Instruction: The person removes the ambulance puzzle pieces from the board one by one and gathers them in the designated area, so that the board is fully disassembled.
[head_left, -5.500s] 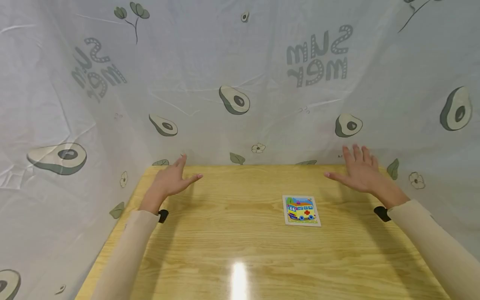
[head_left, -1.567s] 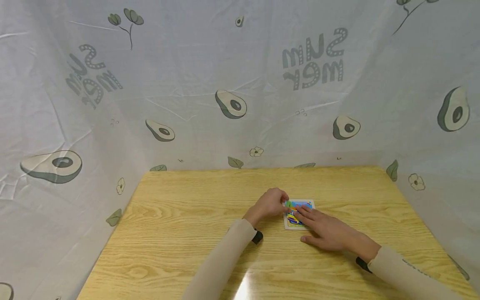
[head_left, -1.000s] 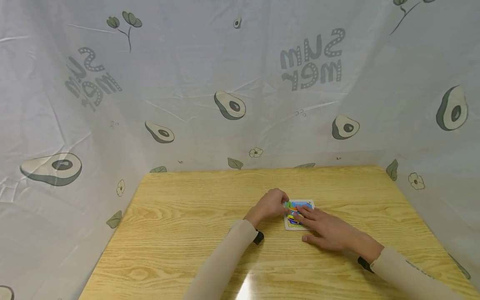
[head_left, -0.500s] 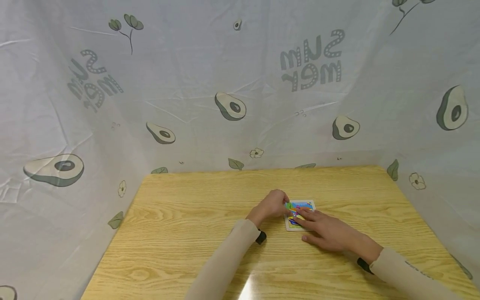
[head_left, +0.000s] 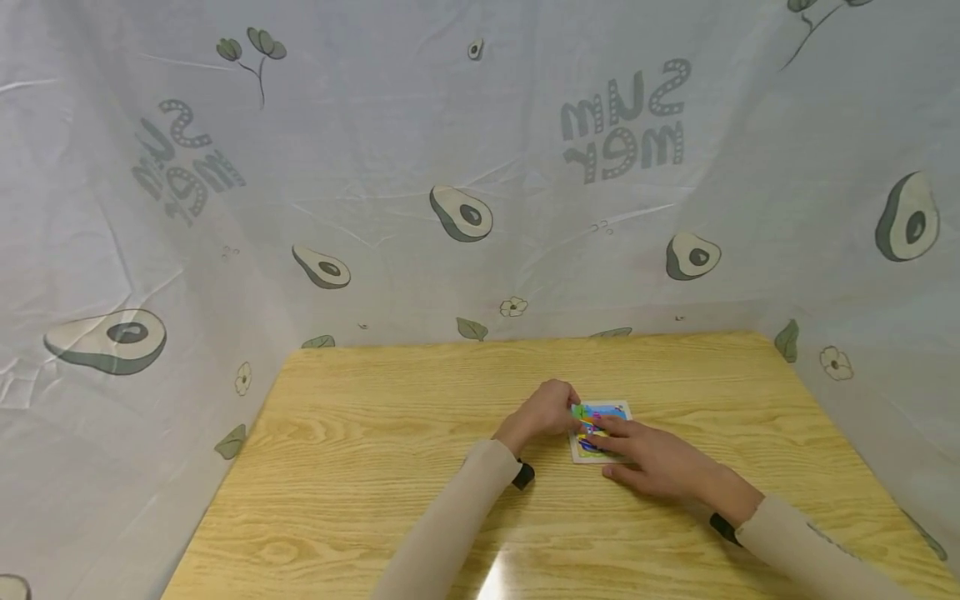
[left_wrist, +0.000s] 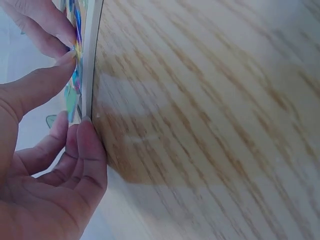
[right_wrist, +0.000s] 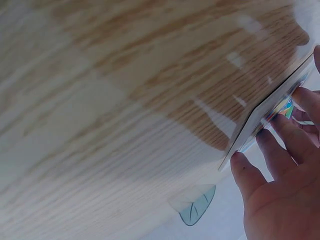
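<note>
A small square picture puzzle [head_left: 609, 411] with a pale border and a cartoon ambulance lies flat on the wooden table, right of centre in the head view. My left hand [head_left: 547, 408] grips its left side: in the left wrist view the fingertips meet the pale edge [left_wrist: 89, 65] and the thumb [left_wrist: 47, 82] lies on the picture. From the right, my right hand [head_left: 663, 462] spreads nearly straight fingers over the picture; in the right wrist view several fingertips press on the puzzle's face [right_wrist: 262, 114]. Much of the ambulance is hidden under the hands.
The light wood table [head_left: 375, 458] stretches around both forearms. Behind it and at the sides hangs a pale curtain [head_left: 420, 125] printed with avocados, leaves and lettering. Black straps [head_left: 523, 475] sit at both wrists.
Since the oldest frame, both hands have come in from the table's far left and right to the puzzle. Over the last second only small finger shifts show; the right fingers edge slightly down the picture.
</note>
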